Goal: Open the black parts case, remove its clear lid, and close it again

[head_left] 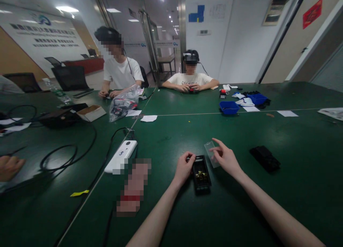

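My left hand [184,168] grips the upper left edge of a black open box [201,188], thumb and fingers closed at its rim. Small brass-coloured metal parts [201,175] lie inside the box. Just to the right, a clear plastic cover [209,147] is tilted beside the box, and my right hand [226,157] has it between thumb and fingers, with the index finger stretched out past it. Part of the cover is hidden behind those fingers. Farther right lies a black case-like piece [264,158], touched by neither hand.
A white power bank [122,157] marked 5 and a blurred reddish object [134,188] lie to the left, among black cables [76,157]. Blue trays [229,108] stand at the far right. Two people sit across the green table [171,136]; another person's hand [10,167] shows far left.
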Tool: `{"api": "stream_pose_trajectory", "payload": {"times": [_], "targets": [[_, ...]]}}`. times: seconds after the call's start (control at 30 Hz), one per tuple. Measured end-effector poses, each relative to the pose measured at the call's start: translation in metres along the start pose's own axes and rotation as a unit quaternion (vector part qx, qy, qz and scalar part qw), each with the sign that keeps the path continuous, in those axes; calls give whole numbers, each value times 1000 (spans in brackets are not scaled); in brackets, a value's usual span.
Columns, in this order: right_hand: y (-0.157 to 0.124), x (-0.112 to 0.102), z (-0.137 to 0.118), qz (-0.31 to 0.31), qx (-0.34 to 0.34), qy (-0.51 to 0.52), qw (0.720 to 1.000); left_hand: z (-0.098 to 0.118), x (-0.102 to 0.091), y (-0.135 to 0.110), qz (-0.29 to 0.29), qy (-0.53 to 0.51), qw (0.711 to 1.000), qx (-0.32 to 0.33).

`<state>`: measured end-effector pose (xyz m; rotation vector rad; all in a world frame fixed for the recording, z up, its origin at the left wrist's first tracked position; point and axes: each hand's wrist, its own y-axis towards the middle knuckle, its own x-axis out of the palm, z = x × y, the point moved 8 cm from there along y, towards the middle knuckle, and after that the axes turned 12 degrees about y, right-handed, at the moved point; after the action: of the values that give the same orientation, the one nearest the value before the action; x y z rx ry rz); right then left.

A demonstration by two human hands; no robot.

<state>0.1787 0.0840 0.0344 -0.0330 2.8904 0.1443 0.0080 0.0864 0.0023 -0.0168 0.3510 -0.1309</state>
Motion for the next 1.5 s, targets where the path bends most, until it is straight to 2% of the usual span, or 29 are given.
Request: {"api": "stream_pose_trajectory", "payload": {"times": [0.13, 0.23, 0.37, 0.53, 1.0, 1.13, 1.37, 1.5], "targets": [[-3, 10, -2, -20, 51, 203, 978, 0, 1, 0, -3, 1, 1000, -2], [-9, 24, -6, -50, 75, 271, 958, 2, 0, 1, 4, 3, 1000, 13], [-18, 43, -9, -88, 72, 314, 942, 3, -2, 2, 13, 18, 999, 27], [-23, 57, -4, -120, 72, 295, 945, 9, -4, 2, 25, 40, 998, 50], [-25, 59, 3, -138, 80, 291, 943, 10, -3, 1, 16, 82, 995, 46], [-26, 56, -2, -148, 67, 251, 954, 11, -4, 0, 19, 81, 995, 49], [-24, 48, -15, -157, -4, 143, 977, 10, -3, 0, 13, 59, 998, 34], [-23, 47, -13, -164, -3, 119, 979, 8, -2, 0, 10, 53, 998, 30]]}}
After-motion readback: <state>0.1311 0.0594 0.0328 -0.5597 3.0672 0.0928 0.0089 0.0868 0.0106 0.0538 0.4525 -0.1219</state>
